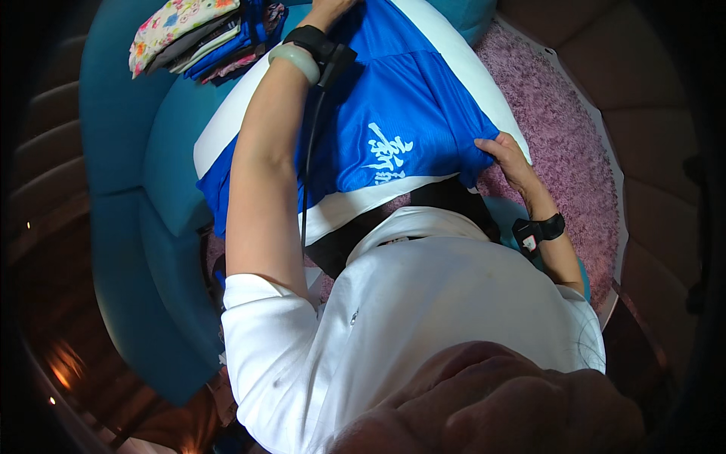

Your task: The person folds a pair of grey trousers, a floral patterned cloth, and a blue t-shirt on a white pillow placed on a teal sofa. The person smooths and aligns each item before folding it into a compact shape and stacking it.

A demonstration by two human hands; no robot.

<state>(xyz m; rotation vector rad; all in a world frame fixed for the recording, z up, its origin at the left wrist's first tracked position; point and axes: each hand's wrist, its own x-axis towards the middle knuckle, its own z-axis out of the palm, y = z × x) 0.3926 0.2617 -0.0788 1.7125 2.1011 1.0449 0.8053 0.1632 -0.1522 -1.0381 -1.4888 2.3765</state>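
Observation:
A blue garment (pixel 423 98) with white printing is spread over a white, round-edged surface (pixel 333 212) in front of me. At its right side my right hand (pixel 508 157) pinches the edge of the cloth between thumb and fingers. My left hand (pixel 331 9) reaches to the far side, above the garment's upper part. The picture's top edge cuts it off, so its fingers are mostly hidden. A black device is strapped to each wrist, and a pale bangle circles the left one.
Several folded clothes (pixel 200 41) lie stacked at the far left on a curved teal sofa (pixel 121 144). A pink shaggy rug (pixel 560 136) covers the floor to the right. A black cable (pixel 308 166) runs down along my left arm.

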